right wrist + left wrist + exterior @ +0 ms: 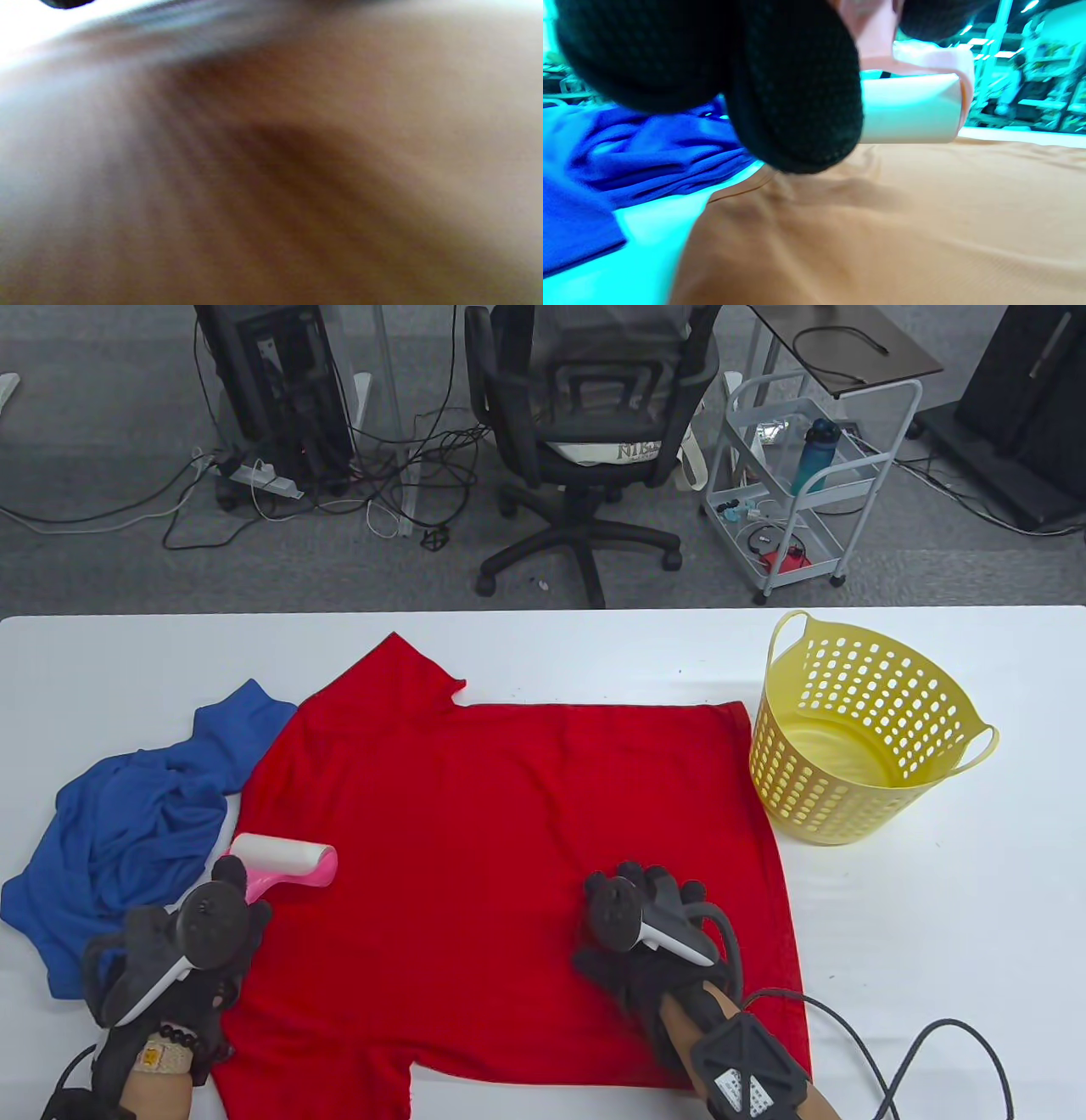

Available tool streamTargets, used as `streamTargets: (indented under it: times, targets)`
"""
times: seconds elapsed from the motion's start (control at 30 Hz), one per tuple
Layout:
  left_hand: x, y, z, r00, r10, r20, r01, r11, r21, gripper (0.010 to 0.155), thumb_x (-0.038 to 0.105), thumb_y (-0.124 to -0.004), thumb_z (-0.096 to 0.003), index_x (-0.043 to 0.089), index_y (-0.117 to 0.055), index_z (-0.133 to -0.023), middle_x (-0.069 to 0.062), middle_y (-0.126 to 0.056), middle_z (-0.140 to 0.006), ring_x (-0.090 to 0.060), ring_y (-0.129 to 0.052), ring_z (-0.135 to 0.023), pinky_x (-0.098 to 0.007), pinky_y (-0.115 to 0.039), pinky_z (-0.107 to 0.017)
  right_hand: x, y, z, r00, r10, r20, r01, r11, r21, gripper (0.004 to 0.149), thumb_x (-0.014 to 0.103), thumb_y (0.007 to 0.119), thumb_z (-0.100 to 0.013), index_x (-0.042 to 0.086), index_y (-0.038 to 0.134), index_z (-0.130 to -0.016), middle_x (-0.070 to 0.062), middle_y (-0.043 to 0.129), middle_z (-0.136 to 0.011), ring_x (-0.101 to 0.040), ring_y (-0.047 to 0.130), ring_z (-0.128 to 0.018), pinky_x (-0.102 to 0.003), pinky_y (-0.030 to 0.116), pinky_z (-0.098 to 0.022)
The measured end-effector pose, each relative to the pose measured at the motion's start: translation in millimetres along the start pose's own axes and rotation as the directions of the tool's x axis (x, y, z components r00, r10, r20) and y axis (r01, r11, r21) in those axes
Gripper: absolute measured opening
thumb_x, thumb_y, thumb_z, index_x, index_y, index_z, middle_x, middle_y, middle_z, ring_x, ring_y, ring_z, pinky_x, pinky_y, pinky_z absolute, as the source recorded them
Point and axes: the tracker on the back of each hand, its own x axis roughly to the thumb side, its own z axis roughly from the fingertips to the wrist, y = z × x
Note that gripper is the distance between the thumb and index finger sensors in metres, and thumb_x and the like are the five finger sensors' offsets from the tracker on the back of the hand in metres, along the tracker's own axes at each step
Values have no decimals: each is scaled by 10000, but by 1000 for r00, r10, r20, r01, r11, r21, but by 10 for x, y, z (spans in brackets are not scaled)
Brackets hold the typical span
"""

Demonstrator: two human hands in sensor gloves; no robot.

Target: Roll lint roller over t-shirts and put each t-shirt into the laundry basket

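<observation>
A red t-shirt [509, 848] lies spread flat across the middle of the white table [543, 645]. My left hand [222, 909] grips the pink handle of a lint roller [284, 861], whose white roll rests on the shirt's left edge. The left wrist view shows the lint roller [908, 108] on the shirt [903, 228], which looks orange there, under my fingers [797, 93]. My right hand [649, 899] lies flat on the shirt's lower right part, fingers straight. A crumpled blue t-shirt [127, 831] sits at the left. The right wrist view is a blur of cloth [271, 178].
A yellow perforated laundry basket [857, 729] stands tilted at the table's right, nothing visible inside. Beyond the far edge are an office chair [585, 432], a white trolley [797, 475] and floor cables. A glove cable [933, 1052] trails at the bottom right.
</observation>
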Motion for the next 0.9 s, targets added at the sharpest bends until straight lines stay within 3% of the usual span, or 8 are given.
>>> streamTargets:
  times: [0.1, 0.33, 0.5, 0.53, 0.63, 0.7, 0.77, 0.9]
  targets:
    - [-159, 61, 69, 998, 32, -49, -35, 998, -59, 684, 485, -650, -495, 114, -602, -1068, -56, -1034, -547, -68, -1098, -239, -357, -948, -168, -36, 40, -30, 1000, 19, -20, -17, 998, 65, 860, 658, 468, -377, 289, -42, -963, -149, -143, -986, -457, -62, -948, -775, 121, -621]
    - [-415, 79, 108, 990, 83, -115, -93, 992, -88, 678, 472, -689, -485, 98, -666, -1051, -83, -1060, -514, -88, -1109, -203, -373, -951, -140, -68, -11, -49, 998, 23, -63, -21, 999, 43, 830, 641, 485, -384, 307, 3, -972, -130, -95, -1007, -440, -15, -969, -774, 173, -638]
    - [-356, -22, 17, 988, -7, -152, -13, 992, -129, 681, 473, -667, -489, 103, -636, -1060, -77, -1049, -538, -86, -1107, -228, -372, -951, -158, -138, -147, -17, 993, 34, -113, -48, 992, -118, 701, 536, 568, -423, 299, 259, -1007, -107, 174, -1070, -411, 268, -1004, -715, 398, -671]
    - [-345, -41, -5, 985, -34, -171, 13, 992, -124, 680, 473, -659, -491, 107, -625, -1063, -73, -1046, -548, -85, -1107, -239, -371, -951, -165, -151, -198, 2, 989, 50, -137, -77, 978, -195, 654, 496, 602, -433, 278, 357, -999, -104, 295, -1066, -402, 386, -982, -676, 486, -664]
    - [-339, -129, -81, 980, -70, -186, 41, 987, -156, 686, 472, -639, -495, 106, -593, -1073, -65, -1036, -575, -82, -1106, -264, -367, -952, -182, -196, -283, 28, 969, 116, -218, -177, 942, -286, 456, 367, 687, -460, 225, 594, -882, -99, 592, -928, -354, 678, -803, -532, 712, -565]
    - [-322, -196, -126, 982, -65, -176, 31, 981, -193, 689, 469, -626, -499, 102, -562, -1079, -60, -1023, -604, -84, -1104, -290, -368, -951, -198, -254, -313, 32, 950, 175, -260, -248, 925, -287, 419, 351, 705, -453, 222, 638, -845, -94, 669, -858, -302, 770, -701, -465, 791, -492]
    - [-284, -225, -160, 978, -99, -185, 67, 983, -168, 695, 469, -615, -499, 99, -540, -1083, -52, -1016, -627, -87, -1105, -308, -370, -952, -208, -319, -325, 38, 939, 184, -291, -269, 920, -286, 413, 352, 706, -449, 218, 651, -836, -97, 704, -817, -272, 810, -637, -425, 825, -442]
    - [-166, -354, -274, 964, -177, -200, 151, 979, -139, 709, 458, -617, -499, 70, -504, -1081, -63, -1001, -711, -137, -1122, -425, -408, -957, -281, -399, -327, 52, 950, 145, -278, -228, 928, -295, 414, 353, 701, -453, 216, 646, -840, -102, 699, -810, -271, 797, -624, -422, 818, -439]
